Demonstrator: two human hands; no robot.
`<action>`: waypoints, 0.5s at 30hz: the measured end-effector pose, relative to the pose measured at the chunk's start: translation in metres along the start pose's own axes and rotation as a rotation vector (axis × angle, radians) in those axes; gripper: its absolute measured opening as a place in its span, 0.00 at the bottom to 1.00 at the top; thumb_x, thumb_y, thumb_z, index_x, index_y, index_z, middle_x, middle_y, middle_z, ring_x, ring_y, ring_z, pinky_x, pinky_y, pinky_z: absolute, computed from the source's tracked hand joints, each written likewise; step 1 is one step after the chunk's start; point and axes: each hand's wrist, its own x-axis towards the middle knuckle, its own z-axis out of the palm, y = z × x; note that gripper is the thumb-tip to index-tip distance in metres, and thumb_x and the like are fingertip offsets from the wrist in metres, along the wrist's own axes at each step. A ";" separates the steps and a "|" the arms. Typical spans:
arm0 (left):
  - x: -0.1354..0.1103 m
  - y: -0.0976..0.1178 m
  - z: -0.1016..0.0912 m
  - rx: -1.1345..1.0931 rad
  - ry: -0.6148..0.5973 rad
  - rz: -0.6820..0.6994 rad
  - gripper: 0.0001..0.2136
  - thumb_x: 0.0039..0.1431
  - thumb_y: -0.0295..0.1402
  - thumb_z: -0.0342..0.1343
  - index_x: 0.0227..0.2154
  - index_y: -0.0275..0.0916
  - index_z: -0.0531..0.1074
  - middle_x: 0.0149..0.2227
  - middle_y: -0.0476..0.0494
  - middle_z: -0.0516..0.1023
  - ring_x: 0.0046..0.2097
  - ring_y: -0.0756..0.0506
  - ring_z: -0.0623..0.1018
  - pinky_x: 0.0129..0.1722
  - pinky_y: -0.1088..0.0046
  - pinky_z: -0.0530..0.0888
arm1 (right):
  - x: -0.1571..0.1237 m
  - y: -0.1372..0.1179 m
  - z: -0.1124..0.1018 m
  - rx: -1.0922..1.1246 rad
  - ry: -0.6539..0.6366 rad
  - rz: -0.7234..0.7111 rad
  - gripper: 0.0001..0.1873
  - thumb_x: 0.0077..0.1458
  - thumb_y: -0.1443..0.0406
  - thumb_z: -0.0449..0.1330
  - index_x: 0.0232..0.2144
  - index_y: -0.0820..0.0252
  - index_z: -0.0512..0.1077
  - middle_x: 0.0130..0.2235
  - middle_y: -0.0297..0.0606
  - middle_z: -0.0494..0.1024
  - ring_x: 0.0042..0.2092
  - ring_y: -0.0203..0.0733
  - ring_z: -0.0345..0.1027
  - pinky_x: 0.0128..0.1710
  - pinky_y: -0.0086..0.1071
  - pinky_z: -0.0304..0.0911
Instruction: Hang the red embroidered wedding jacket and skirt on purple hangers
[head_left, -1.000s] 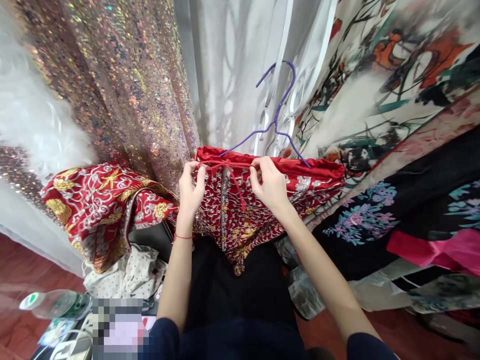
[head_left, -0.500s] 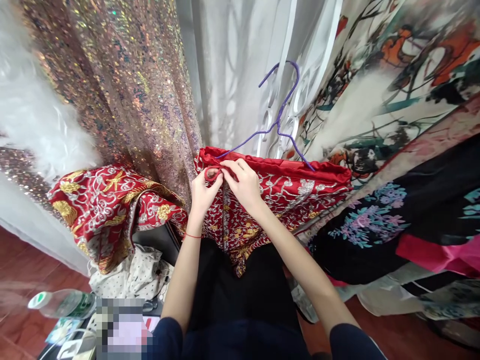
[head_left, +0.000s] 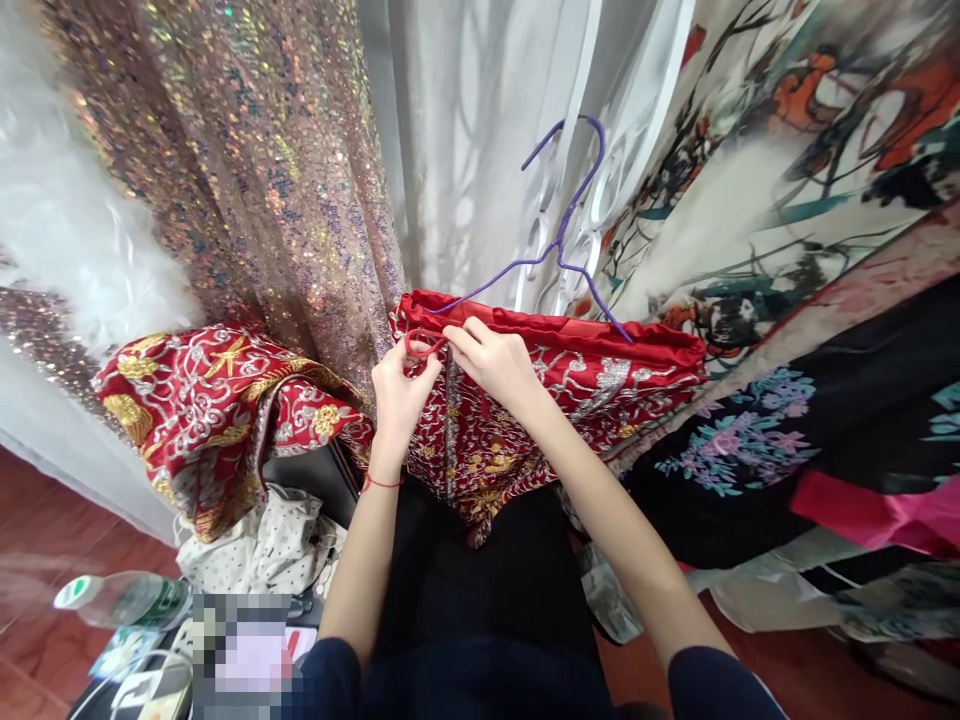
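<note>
A red cord (head_left: 424, 343) forms a loop at the waistband of a red embroidered skirt-like garment (head_left: 510, 450) with silver and gold patterns. My left hand (head_left: 400, 385) pinches the cord, its fingers by the loop. From the right, my right hand (head_left: 491, 362) also pinches the cord, thumb and fingertips together. Inside the garment's plain red satin top edge sits a purple wire hanger (head_left: 556, 250), its hook pointing up. The garment's lower part hangs over my dark lap. Where the cord joins the waistband is hidden by my fingers.
Another red embroidered piece (head_left: 217, 410) lies at left over a dotted white cloth (head_left: 262, 545). A plastic bottle (head_left: 127, 602) lies lower left near cables. Sequined fabric (head_left: 285, 150) hangs behind, and black floral clothing (head_left: 735, 440) hangs at right.
The cord loop has opened wider and shows more clearly. My left hand has shifted slightly left, and my right hand slightly right. The garment and hanger have barely moved.
</note>
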 end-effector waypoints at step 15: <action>-0.007 -0.001 -0.011 0.026 -0.136 0.061 0.12 0.58 0.37 0.62 0.43 0.40 0.73 0.45 0.41 0.79 0.48 0.42 0.77 0.53 0.63 0.70 | -0.013 0.008 -0.009 0.564 0.200 0.132 0.08 0.64 0.62 0.58 0.43 0.57 0.75 0.41 0.39 0.81 0.36 0.39 0.75 0.38 0.35 0.73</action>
